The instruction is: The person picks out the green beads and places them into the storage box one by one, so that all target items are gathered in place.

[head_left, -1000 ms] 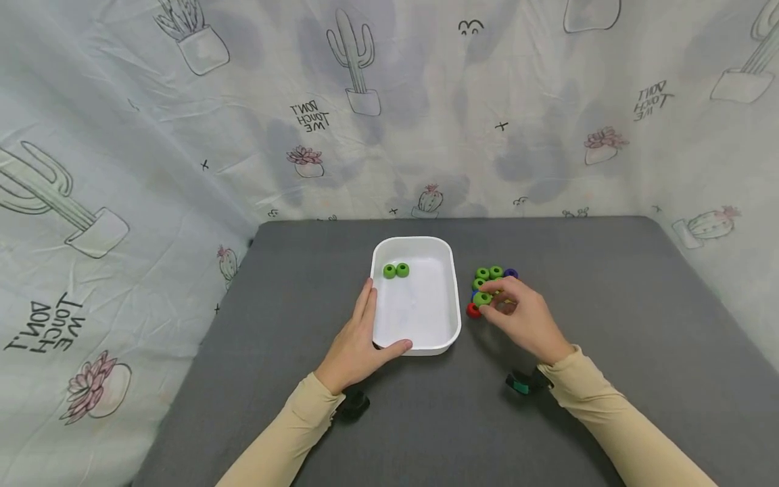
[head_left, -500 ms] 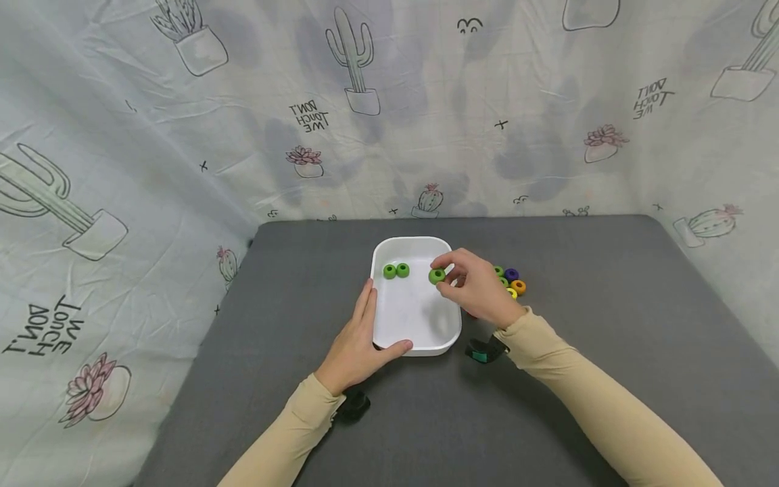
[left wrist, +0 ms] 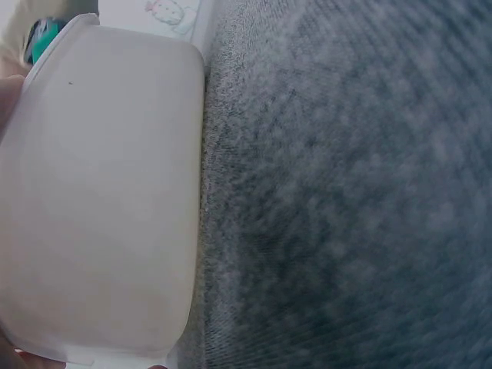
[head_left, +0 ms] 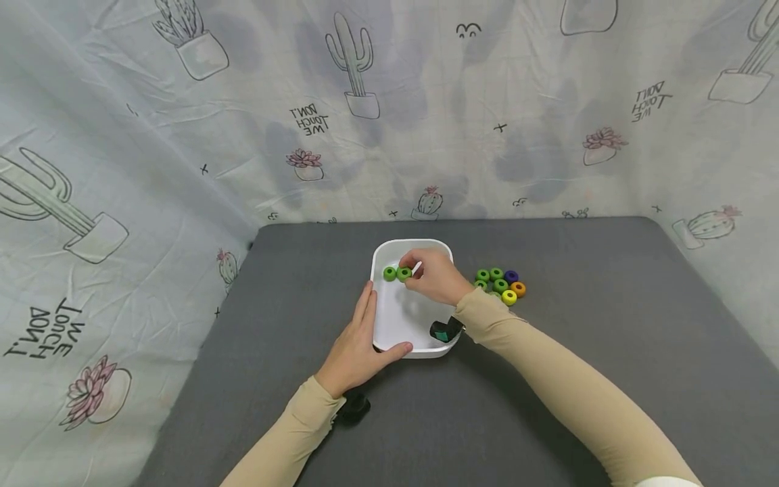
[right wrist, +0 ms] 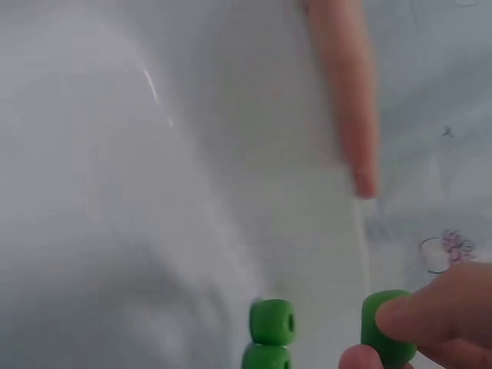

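A white tray (head_left: 402, 325) stands on the grey table, with my left hand (head_left: 356, 345) laid along its left side. The fingers of that hand are straight against the wall, and its thumb touches the front rim. Over the tray, my right hand (head_left: 435, 274) pinches a green bead (right wrist: 384, 327) between thumb and fingers. Two more green beads lie in a row on the tray floor; the right wrist view shows the nearer-to-middle one (right wrist: 271, 321) and its neighbour (right wrist: 267, 357). In the left wrist view the tray's outer wall (left wrist: 100, 192) fills the left part.
Right of the tray lies a group of loose beads: several green ones (head_left: 500, 286), a purple one (head_left: 511, 276), an orange one (head_left: 518, 289) and a yellow one (head_left: 508, 297). My right forearm hides part of the group. A cactus-print cloth (head_left: 389, 169) hangs behind the table.
My right hand has carried the pinched green bead leftward from the loose group, over the tray's right rim, to the green beads inside. My left hand has stayed at the tray.
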Available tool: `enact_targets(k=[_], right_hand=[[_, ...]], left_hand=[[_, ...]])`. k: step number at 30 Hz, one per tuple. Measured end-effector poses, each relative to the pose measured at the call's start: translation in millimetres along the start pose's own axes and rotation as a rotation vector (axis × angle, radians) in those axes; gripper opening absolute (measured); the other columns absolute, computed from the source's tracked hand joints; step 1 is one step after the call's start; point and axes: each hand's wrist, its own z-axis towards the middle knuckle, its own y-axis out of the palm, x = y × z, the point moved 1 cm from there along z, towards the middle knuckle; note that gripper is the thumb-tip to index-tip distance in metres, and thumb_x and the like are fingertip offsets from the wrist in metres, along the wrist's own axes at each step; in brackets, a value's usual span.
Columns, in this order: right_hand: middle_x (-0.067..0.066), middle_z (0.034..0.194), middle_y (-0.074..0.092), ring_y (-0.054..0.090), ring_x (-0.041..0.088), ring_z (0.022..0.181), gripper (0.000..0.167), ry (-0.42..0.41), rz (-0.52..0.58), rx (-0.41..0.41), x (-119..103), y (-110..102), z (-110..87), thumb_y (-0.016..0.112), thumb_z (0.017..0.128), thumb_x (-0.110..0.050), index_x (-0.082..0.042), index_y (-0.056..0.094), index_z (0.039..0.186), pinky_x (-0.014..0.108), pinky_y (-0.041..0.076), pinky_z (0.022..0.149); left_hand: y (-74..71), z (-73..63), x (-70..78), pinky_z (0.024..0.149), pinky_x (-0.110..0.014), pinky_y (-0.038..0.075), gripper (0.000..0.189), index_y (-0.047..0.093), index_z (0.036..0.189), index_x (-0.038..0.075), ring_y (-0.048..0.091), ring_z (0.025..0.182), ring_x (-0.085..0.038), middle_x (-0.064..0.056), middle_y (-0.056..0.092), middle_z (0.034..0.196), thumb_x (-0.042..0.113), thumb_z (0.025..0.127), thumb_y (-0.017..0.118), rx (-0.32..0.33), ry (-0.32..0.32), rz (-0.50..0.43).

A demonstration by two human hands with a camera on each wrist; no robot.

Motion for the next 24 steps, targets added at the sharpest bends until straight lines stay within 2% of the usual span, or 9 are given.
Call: enact_targets(k=[7, 14, 20, 24], right_hand=[[0.015, 0.108, 0.073, 0.071, 0.026, 0.095, 0.025, 0.037, -0.056, -0.028, 5, 18, 19.1, 0.077, 0.088, -0.003, 0.0, 0.073, 0.113, 0.039, 0.057, 0.089], [0.015, 0.105, 0.073, 0.066, 0.027, 0.099, 0.024, 0.089, -0.112, -0.045, 7, 31, 30.4, 0.08, 0.087, -0.005, -0.002, 0.074, 0.11, 0.041, 0.053, 0.092], [0.012, 0.101, 0.073, 0.065, 0.024, 0.093, 0.022, 0.115, -0.145, -0.066, 10, 39, 35.8, 0.079, 0.087, -0.005, -0.004, 0.076, 0.109, 0.039, 0.054, 0.088], [0.011, 0.098, 0.072, 0.063, 0.02, 0.087, 0.022, 0.125, -0.161, -0.082, 10, 41, 36.7, 0.079, 0.088, -0.006, -0.003, 0.076, 0.11, 0.035, 0.053, 0.083]], left_hand=[[-0.1, -0.8, -0.8, 0.112, -0.056, 0.043, 0.119, 0.009, 0.168, 0.009, 0.034, 0.155, -0.029, 0.009, -0.007, 0.176, 0.072, 0.087, 0.069, -0.005, -0.005, -0.003], [0.0, -0.9, -1.0, 0.112, -0.055, 0.044, 0.118, 0.01, 0.168, 0.007, 0.035, 0.154, -0.029, 0.003, -0.003, 0.177, 0.07, 0.088, 0.069, 0.008, 0.028, -0.012], [0.1, -0.9, -1.5, 0.112, -0.054, 0.044, 0.118, 0.009, 0.168, 0.006, 0.036, 0.154, -0.028, 0.001, -0.003, 0.177, 0.069, 0.088, 0.069, 0.011, 0.042, -0.011], [-0.3, -0.9, -2.2, 0.111, -0.053, 0.045, 0.118, 0.006, 0.168, 0.01, 0.037, 0.153, -0.028, 0.002, -0.003, 0.177, 0.069, 0.089, 0.07, 0.011, 0.039, -0.01]])
